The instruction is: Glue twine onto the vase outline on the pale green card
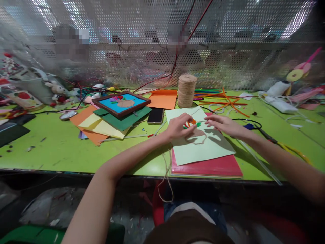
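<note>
Both grips over a pale green sheet, a framed picture and a bucket on the table

My left grip (179, 127) is curled over the pale green sheet (215, 147), at small orange, red and green pieces (193, 122); I cannot tell whether it clenches any of them. My right grip (223, 123) reaches in from the other side, fingers loosely bent near a thin cord, and I cannot tell if they pinch it. The sheet lies in front of me on a red pad (208, 166), with a twine outline (200, 142) on it just below my left grip.

The brown frame (121, 113) contains a blue backing with a coloured flower bunch and one tan shape. It sits on a dark green sheet (124, 122), which overlaps yellow and orange paper (81, 118). At the far left, a grey bucket (38, 88) holds items too blurred to name; a container with a strawberry print (27, 100) stands by it, its contents unclear.

I count one spool of twine (187, 91), one phone (155, 116), one striped-shirt doll (57, 90) beside the bucket, and one orange sheet (162, 99) behind the phone. Several orange strips (223, 102) cross each other right of the spool, too tangled to count. One loop of string (166, 183) hangs over the near edge of the table (63, 152).
</note>
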